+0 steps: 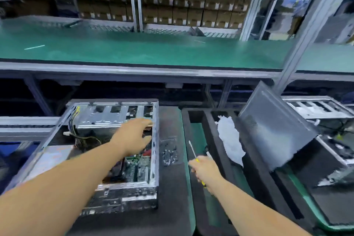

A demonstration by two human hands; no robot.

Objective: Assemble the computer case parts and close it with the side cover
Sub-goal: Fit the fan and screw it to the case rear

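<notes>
Your worktop [173, 188] carries a dark mat on the left and a black foam tray [254, 168] with green-lined recesses on the right; behind them runs a green conveyor belt [145, 50] on a grey metal frame, and beyond it stand shelves of brown cartons [191, 7]. The open computer case [122, 193] lies flat on the mat, its board and wiring exposed. A grey side cover [275, 132] leans tilted in the tray at right, beside a crumpled white sheet [229, 140]. A small clear bag [169, 152] rests on the mat just beside the case — its contents are too blurred to name. The whole view is smeared, and the far-right edge, where more metal chassis parts show, is cut off. Your left hand [134, 136] reaches into the case with fingers loosely spread near the drive bay; whether it touches anything cannot be told. Your right hand [206, 170] grips the yellow handle of a screwdriver [192, 149] over the tray, its shaft pointing away from you.
</notes>
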